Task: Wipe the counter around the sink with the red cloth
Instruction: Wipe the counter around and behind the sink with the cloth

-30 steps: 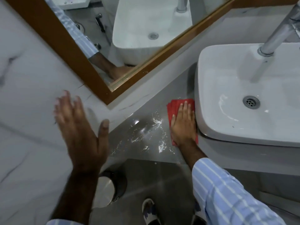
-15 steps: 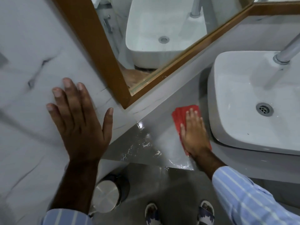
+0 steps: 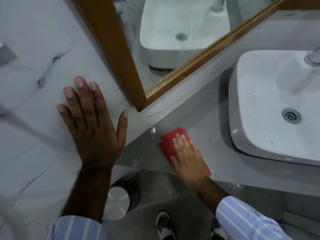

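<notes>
A folded red cloth (image 3: 170, 142) lies flat on the grey counter (image 3: 204, 135), left of the white sink basin (image 3: 270, 104). My right hand (image 3: 188, 158) presses down on the cloth with flat fingers and covers most of it. The cloth sits apart from the basin, near the counter's front edge. Water drops glisten on the counter by the wall corner and along the front edge. My left hand (image 3: 91, 125) is spread flat against the white marble wall (image 3: 34, 66) on the left and holds nothing.
A wood-framed mirror (image 3: 124, 54) hangs above the counter and reflects the basin. A chrome tap (image 3: 313, 56) stands at the basin's right. Below on the grey floor are a steel-lidded bin (image 3: 121, 200) and my two shoes (image 3: 163, 224).
My right hand has slid the red cloth leftward, away from the basin's side toward the wall corner. The white splashes on the counter are mostly gone. My left hand has settled flat on the wall.
</notes>
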Demonstrator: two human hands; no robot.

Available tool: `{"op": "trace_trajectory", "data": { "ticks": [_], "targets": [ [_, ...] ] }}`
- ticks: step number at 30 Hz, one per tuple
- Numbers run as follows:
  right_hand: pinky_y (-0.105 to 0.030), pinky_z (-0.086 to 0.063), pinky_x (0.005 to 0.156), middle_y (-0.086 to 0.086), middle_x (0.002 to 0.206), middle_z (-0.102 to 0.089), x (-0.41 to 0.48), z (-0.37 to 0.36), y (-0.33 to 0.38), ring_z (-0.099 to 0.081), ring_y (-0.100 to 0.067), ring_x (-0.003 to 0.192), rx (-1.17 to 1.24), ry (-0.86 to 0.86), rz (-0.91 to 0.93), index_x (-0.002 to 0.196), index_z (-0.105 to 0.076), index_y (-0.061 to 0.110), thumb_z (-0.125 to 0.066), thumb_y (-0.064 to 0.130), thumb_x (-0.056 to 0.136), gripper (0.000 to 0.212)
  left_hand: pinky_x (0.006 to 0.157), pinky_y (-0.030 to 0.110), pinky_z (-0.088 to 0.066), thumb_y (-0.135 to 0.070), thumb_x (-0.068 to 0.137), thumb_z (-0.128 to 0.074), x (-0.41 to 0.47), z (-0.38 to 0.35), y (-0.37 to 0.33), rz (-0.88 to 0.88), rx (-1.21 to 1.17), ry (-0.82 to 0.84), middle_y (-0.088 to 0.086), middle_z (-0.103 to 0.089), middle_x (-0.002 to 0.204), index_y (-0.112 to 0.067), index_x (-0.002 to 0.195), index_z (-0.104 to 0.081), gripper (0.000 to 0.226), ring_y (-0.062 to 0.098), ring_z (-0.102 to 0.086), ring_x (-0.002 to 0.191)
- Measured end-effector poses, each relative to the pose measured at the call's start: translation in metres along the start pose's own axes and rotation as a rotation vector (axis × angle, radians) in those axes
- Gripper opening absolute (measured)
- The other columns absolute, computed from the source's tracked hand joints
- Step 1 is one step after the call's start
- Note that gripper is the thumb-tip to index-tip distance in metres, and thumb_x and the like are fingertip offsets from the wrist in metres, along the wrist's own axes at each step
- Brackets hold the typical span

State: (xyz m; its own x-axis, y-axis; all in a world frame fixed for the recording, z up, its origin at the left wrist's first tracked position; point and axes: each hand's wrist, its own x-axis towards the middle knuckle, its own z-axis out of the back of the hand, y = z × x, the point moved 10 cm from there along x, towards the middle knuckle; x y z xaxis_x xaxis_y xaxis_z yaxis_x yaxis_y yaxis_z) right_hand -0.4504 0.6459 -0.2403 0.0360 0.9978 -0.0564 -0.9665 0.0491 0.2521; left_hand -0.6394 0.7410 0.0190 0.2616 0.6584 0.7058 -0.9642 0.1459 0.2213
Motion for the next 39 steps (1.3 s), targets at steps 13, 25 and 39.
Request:
{"op": "trace_trajectory", "data": {
  "ticks": [13, 25, 39],
  "targets": [
    [-0.052, -0.019, 0.129, -0.018, 0.172, -0.021, 0.022, -0.061, 0.194, -0.02, -0.034, 0.159, 0.23, 0.042, -0.043, 0.161, -0.018, 0.006, -0.051, 0.039, 0.105, 0.073, 0.13, 0.069, -0.019, -0.056, 0.108, -0.046, -0.006, -0.009, -0.001, -0.007, -0.052, 0.038, 0.033, -0.03, 0.169, -0.002, 0.167, -0.018, 0.085, 0.054, -0.028, 0.156],
    [-0.055, -0.034, 0.124, -0.016, 0.168, -0.035, -0.068, 0.007, -0.014, -0.035, -0.031, 0.155, 0.062, -0.099, -0.406, 0.159, -0.037, 0.004, -0.043, 0.041, 0.104, 0.067, 0.125, 0.068, -0.03, -0.066, 0.106, -0.035, -0.018, -0.044, 0.019, 0.089, -0.22, 0.186, 0.018, -0.012, 0.179, -0.017, 0.173, 0.003, 0.091, 0.044, -0.02, 0.165],
    [-0.051, -0.025, 0.128, -0.021, 0.169, -0.029, -0.039, 0.023, -0.063, -0.028, -0.034, 0.157, -0.022, -0.09, -0.517, 0.161, -0.027, 0.0, -0.026, 0.032, 0.106, 0.064, 0.126, 0.069, -0.027, -0.064, 0.107, -0.035, -0.016, -0.036, 0.012, 0.12, -0.198, 0.166, 0.021, -0.017, 0.178, -0.01, 0.172, -0.008, 0.088, 0.045, -0.02, 0.165]
  ]
}}
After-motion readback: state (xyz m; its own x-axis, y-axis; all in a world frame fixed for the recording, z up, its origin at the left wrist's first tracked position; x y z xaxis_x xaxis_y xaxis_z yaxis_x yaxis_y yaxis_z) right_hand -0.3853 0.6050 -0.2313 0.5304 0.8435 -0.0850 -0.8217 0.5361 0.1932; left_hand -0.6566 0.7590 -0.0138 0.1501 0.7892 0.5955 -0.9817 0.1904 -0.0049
